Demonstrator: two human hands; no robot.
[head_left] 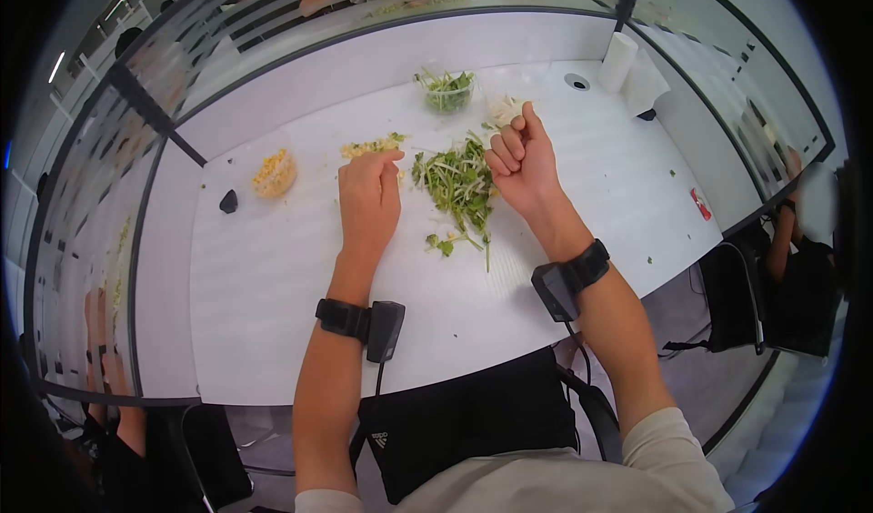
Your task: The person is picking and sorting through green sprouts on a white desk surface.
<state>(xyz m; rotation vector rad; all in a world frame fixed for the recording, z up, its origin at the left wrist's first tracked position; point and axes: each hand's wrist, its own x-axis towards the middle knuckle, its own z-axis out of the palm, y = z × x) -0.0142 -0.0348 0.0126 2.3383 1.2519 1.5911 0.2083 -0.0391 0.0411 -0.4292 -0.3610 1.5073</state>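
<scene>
My left hand is above the table with its back to me and its fingers curled over; whatever it may hold is hidden. Just beyond it lies a strip of chopped yellow and green pieces. To its right a loose heap of cut leafy green stems is spread on the white table. My right hand is raised beside that heap, fingers folded in and thumb up, with nothing visible in it. Behind it sits a pale, whitish pile, partly covered by the hand. Both wrists carry strapped black devices.
A clear bowl of leafy greens stands at the back. On the left are a container of yellow pieces and a small black object. A paper roll and a red wrapper are on the right. Partitions enclose the table.
</scene>
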